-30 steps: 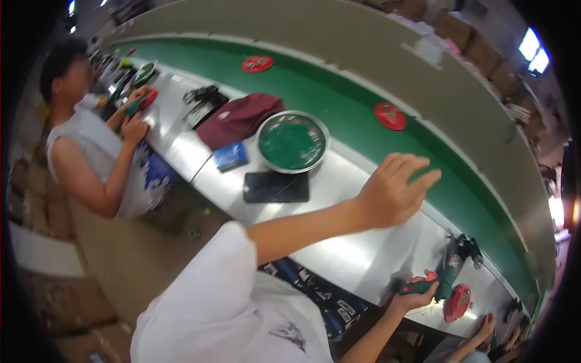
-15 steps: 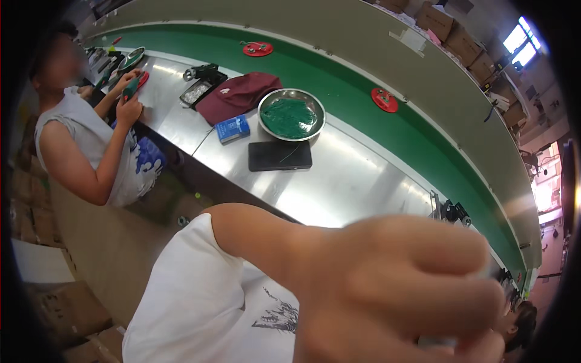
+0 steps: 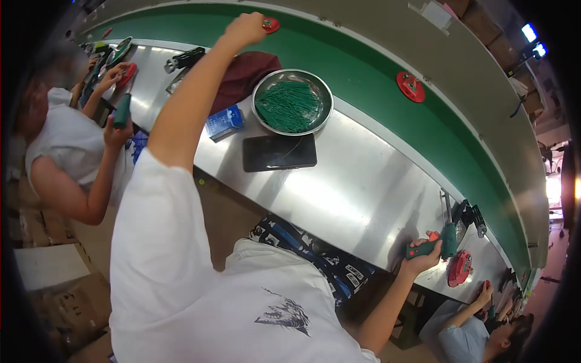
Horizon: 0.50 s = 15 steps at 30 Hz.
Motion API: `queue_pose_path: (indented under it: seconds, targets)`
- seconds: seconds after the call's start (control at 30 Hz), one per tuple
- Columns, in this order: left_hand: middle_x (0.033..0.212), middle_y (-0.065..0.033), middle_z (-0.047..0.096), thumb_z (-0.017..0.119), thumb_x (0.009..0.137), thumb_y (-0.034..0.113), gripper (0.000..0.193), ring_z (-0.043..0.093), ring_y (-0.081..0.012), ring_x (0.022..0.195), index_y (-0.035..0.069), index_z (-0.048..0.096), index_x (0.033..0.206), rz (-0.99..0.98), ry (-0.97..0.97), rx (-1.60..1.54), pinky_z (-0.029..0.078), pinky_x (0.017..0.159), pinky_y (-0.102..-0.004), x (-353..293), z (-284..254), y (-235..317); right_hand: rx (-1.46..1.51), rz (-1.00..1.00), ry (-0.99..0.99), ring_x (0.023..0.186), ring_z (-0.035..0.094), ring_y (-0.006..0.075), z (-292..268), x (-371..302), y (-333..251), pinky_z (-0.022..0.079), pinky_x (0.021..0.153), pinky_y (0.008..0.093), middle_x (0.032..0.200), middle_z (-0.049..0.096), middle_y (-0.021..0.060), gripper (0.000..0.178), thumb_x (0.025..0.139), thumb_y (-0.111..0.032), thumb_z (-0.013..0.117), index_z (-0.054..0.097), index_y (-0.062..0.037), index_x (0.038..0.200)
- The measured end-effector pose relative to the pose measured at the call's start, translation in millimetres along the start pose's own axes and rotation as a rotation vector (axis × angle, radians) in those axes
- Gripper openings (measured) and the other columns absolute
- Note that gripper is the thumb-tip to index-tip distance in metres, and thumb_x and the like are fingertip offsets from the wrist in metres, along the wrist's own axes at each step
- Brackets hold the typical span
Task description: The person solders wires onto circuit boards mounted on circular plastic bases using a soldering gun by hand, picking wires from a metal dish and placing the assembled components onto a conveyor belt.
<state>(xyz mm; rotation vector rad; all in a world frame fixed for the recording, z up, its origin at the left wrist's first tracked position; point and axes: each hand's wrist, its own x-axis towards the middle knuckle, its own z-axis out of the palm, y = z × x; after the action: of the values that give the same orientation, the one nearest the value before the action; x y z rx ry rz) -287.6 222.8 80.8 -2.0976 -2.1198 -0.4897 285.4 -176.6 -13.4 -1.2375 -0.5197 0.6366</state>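
Observation:
My left hand (image 3: 245, 30) is stretched far out over the green conveyor belt, its fingers curled at the left edge of a red round part (image 3: 271, 25) with small metal pieces on it. The fingertips are partly hidden. At the right, my right hand (image 3: 423, 259) is wrapped round the handle of a green and red power screwdriver (image 3: 448, 241), held over the table edge. Just beyond that tool, another red round part (image 3: 460, 268) rests on the metal table (image 3: 357, 199).
A steel bowl (image 3: 331, 100) of green strips stands mid-table, near a black phone (image 3: 279, 152), a blue box (image 3: 224, 123) and maroon cloth (image 3: 251, 75). Another red part (image 3: 411, 86) lies on the belt (image 3: 357, 66). Co-workers sit left (image 3: 78, 145) and lower right (image 3: 472, 336).
My left hand has gone from close before the camera to the red part on the belt. My right hand with the power screwdriver has come into view.

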Motion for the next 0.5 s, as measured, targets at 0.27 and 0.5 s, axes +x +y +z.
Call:
queue_pose_path:
  seconds: [0.27,0.5]
  targets:
    - [0.158,-0.0192,0.035,0.056,0.093,0.026,0.056,0.035,-0.0468,0.143,0.014,0.045,0.146,-0.362,-0.144,-0.007,0.032,0.113,-0.0583,76,117,-5,-0.105,-0.011,0.037,0.049,0.051,0.0147,-4,-1,2,0.042,0.044,0.0287,0.075,0.059,0.0093,0.039,0.105,-0.034,0.044,0.058,0.0031,0.109]
    - [0.142,-0.0152,0.050,0.065,0.092,0.047,0.050,0.042,-0.0416,0.136,0.021,0.061,0.134,-0.231,-0.121,0.114,0.037,0.108,-0.0577,75,128,-12,-0.125,0.015,0.069,0.048,0.050,0.0132,4,2,0,0.040,0.043,0.0273,0.058,0.051,0.0039,0.041,0.104,-0.037,0.045,0.058,0.0013,0.105]
